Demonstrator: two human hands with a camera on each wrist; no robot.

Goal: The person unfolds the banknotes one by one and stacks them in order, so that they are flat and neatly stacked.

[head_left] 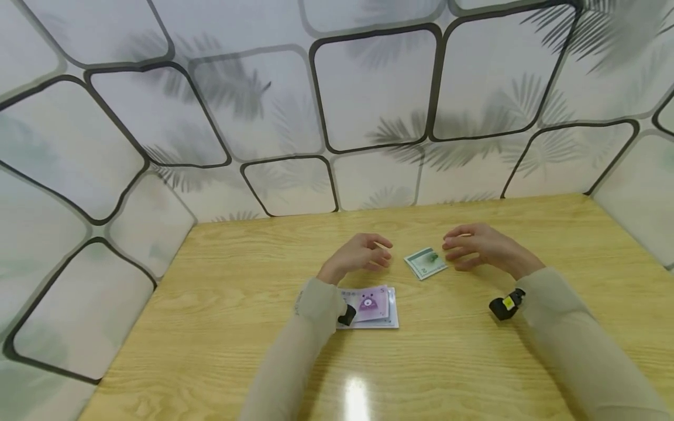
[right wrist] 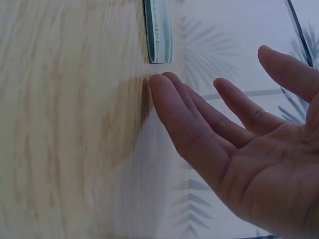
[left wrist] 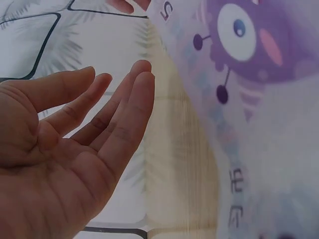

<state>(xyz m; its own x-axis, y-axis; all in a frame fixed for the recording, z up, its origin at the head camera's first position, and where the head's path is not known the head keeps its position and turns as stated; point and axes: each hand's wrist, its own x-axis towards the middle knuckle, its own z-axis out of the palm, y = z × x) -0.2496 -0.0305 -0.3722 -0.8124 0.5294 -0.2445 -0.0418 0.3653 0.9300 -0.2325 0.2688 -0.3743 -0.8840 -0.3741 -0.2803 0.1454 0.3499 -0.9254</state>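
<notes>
A folded green play banknote (head_left: 425, 263) lies on the wooden table between the two hands. My left hand (head_left: 363, 252) hovers left of it, fingers loosely bent and holding nothing. On the other side my right hand (head_left: 476, 247) has its fingertips right at the note's edge in the head view; the right wrist view shows a small gap between these fingers (right wrist: 167, 94) and the folded note (right wrist: 160, 35). Under the left wrist lies a small stack of play banknotes, a purple one (head_left: 371, 304) with a cartoon face on top. The left sleeve covers part of that stack.
The light wood table (head_left: 210, 327) reaches back to a pale wall (head_left: 374, 93) with dark rounded outlines and grey leaf prints. Small black cameras sit on both wrists, the right one (head_left: 506, 304) bearing a yellow label. A bright reflection shows near the front.
</notes>
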